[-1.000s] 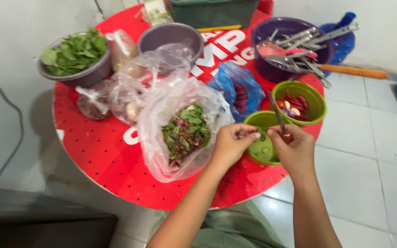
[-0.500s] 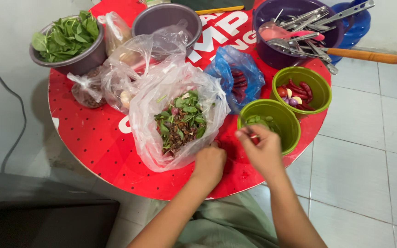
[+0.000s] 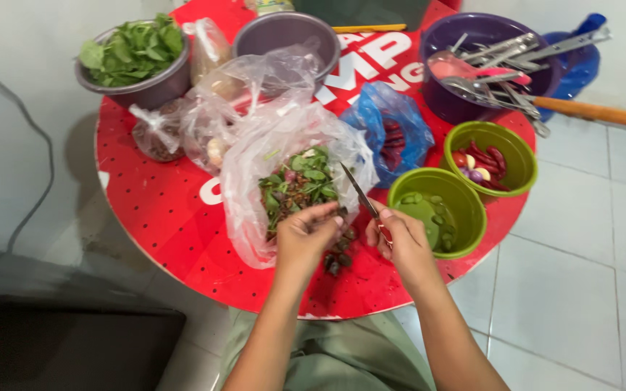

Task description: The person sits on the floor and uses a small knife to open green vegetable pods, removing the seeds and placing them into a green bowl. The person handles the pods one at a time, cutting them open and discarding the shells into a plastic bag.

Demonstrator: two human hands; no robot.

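- Red round desk (image 3: pixel 175 217), white dots, carries everything; person seated at its near edge
- Clear plastic bag (image 3: pixel 255 166) lies open mid-desk, green leaves and dark bits (image 3: pixel 295 190) inside, mouth facing the hands
- Purple basin (image 3: pixel 451 101) far right holds metal utensils; grey bowl of greens (image 3: pixel 135 58) far left; blue bag (image 3: pixel 393 127) behind the knife
- Two green bowls: near one (image 3: pixel 436 210) with cut green pieces just right of right hand, far one (image 3: pixel 490 156) with red chillies
- Left hand (image 3: pixel 306 235) at the bag mouth, fingers curled shut on a small dark piece, cannot tell exactly what
- Right hand (image 3: pixel 403 242) closed around the handle of a knife (image 3: pixel 360 194)
- Knife long axis runs up-left from the right grip, tip over the bag edge; the piece in the left hand lies just left of the blade, near, not touching
- Small dark pieces (image 3: pixel 338 257) lie on the desk between both hands
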